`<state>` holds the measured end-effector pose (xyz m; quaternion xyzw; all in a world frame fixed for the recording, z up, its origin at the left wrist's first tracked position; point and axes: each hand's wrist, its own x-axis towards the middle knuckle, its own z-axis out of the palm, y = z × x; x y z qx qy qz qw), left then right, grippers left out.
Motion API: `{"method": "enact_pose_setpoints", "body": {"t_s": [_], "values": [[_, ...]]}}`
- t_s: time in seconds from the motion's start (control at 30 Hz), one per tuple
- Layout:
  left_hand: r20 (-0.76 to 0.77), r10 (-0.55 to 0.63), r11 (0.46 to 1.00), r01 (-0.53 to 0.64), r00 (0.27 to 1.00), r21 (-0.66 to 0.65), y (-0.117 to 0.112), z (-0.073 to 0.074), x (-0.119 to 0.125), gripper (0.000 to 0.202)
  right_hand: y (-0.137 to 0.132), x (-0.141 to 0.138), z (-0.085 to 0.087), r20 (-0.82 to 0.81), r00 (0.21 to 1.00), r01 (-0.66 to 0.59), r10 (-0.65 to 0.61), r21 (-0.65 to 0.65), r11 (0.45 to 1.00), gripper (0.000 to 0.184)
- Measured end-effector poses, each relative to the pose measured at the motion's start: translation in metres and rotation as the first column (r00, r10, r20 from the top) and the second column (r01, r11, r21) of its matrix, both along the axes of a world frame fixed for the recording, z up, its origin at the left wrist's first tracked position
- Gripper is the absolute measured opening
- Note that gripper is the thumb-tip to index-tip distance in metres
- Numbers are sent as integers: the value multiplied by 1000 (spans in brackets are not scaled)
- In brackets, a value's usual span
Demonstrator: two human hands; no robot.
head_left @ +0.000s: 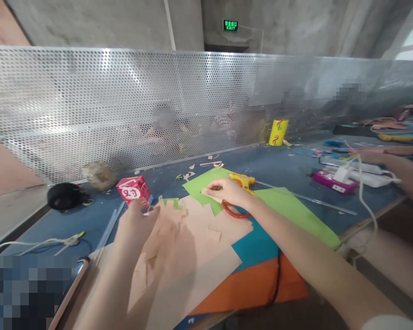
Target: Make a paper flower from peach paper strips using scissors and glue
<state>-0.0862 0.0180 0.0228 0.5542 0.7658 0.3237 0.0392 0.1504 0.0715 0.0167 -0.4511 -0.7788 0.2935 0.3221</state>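
Note:
My left hand [137,219] is in front of a red box [134,189] with white lettering, thumb and forefinger apart. I cannot tell whether it touches the box. A small beige piece of paper [209,196] is pinched in my right hand [229,190], over a green sheet [206,181]. Red scissors handles [232,211] show just below that hand, their blades hidden. Beige paper sheets [196,261] lie between my arms, with small cut pieces [215,234] on them. Beside the right hand is a yellow glue gun [244,179].
A blue sheet [256,247] and an orange sheet [248,286] lie under the beige paper. Clear glue sticks [309,198] and a purple power strip [333,181] are to the right, near another person's arm [392,167]. A yellow roll [278,133] stands by the perforated metal screen [124,101].

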Motion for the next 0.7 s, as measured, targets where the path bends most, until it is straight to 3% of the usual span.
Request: {"method": "enact_pose_setpoints", "body": {"t_s": [0.07, 0.13, 0.2, 0.27, 0.43, 0.57, 0.7], "values": [[-156, 73, 994, -58, 985, 97, -3, 2, 6, 43, 2, 1, -1, 32, 999, 6, -7, 30, 1000, 21], [-328, 93, 985, -39, 940, 167, -6, 1, 18, 37, 4, 3, -5, 69, 997, 19, -23, 53, 998, 18], [-412, -75, 992, 112, 908, 66, -8, -3, 36, 28, 7, 5, -9, 101, 995, 11, -16, 53, 999, 14], [-414, -228, 974, 208, 881, -94, -7, -8, 56, 33, 10, 6, -12, 127, 992, -14, 10, 32, 999, 11], [-343, -318, 927, 216, 884, -305, 5, -18, 94, 54, 15, 8, -16, 120, 993, -20, 19, 2, 1000, 12], [-269, -348, 910, 254, 898, -328, 18, -28, 100, 35, 18, 11, -12, 94, 995, 48, -46, -21, 999, 13], [-151, -364, 891, 297, 919, -344, 31, -39, 93, 17, 18, 15, -6, 87, 996, 22, -16, -65, 998, 9]]}}
